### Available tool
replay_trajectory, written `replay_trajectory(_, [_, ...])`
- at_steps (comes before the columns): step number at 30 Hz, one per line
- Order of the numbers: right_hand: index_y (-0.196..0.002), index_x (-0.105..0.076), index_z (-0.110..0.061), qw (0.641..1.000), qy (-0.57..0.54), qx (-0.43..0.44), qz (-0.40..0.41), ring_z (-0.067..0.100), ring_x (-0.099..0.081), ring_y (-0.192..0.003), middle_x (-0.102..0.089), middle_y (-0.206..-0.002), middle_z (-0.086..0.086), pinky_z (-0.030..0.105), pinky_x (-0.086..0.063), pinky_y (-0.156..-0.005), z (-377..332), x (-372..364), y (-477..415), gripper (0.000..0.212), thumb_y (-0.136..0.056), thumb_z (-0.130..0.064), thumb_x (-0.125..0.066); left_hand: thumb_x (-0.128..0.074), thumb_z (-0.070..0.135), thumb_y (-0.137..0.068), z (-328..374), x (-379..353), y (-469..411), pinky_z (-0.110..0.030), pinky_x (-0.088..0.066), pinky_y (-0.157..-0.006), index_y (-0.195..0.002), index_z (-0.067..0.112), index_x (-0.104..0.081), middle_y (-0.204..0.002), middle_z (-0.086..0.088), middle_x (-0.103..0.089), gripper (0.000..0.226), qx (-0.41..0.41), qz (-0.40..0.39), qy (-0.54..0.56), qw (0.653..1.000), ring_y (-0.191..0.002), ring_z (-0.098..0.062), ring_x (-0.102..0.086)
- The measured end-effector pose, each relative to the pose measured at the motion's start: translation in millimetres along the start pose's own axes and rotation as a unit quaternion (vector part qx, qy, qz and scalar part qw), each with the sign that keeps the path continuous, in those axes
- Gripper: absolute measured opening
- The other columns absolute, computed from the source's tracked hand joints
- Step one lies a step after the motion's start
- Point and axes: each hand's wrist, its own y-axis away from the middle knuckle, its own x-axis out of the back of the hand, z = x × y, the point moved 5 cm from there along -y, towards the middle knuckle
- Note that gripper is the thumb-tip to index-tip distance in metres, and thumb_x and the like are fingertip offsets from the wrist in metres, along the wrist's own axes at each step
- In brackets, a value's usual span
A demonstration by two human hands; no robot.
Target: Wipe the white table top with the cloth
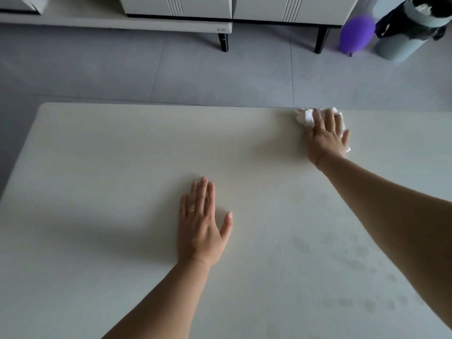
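Note:
The white table top fills the lower part of the view. A crumpled white cloth lies at the table's far edge on the right. My right hand presses flat on the cloth with straight fingers and covers most of it. My left hand rests flat on the bare table near the middle, fingers straight and together, thumb spread out. Faint damp smudges show on the table surface at the near right.
Beyond the table's far edge lies a grey tiled floor. A white cabinet on black legs stands at the back. A purple balloon and a grey bin with a black bag sit at the back right.

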Motion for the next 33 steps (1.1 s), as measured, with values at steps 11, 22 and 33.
replay_trajectory(11, [-0.148, -0.013, -0.037, 0.924, 0.044, 0.372, -0.077, 0.020, 0.007, -0.146, 0.001, -0.160, -0.002, 0.044, 0.008, -0.116, -142.7, -62.3, 100.1, 0.057, -0.095, -0.030, -0.034, -0.037, 0.045, -0.086, 0.2, 1.4, 0.1, -0.043, -0.020, -0.114, -0.144, 0.005, -0.033, -0.154, -0.011, -0.028, 0.071, 0.002, 0.002, 0.003, 1.000, -0.141, -0.027, -0.028])
replay_trajectory(22, [-0.148, -0.017, -0.034, 0.991, 0.006, 0.134, 0.008, 0.020, 0.006, -0.146, 0.000, -0.160, 0.000, 0.043, 0.003, -0.115, -52.1, -39.7, 118.2, 0.061, -0.093, -0.025, -0.039, -0.032, 0.046, -0.088, 1.3, 1.9, 1.1, -0.045, -0.019, -0.116, -0.144, 0.003, -0.033, -0.153, -0.013, -0.029, 0.070, -0.001, 0.004, 0.004, 1.000, -0.143, -0.027, -0.024])
replay_trajectory(33, [-0.148, -0.021, -0.032, 0.996, -0.005, 0.078, 0.037, 0.017, 0.001, -0.146, -0.004, -0.160, 0.000, 0.038, 0.000, -0.117, 18.1, -17.8, 129.8, 0.061, -0.092, -0.019, -0.043, -0.033, 0.042, -0.086, 1.0, 3.1, 1.2, -0.046, -0.020, -0.115, -0.142, 0.002, -0.036, -0.152, -0.013, -0.031, 0.069, -0.002, 0.015, 0.022, 1.000, -0.142, -0.028, -0.026])
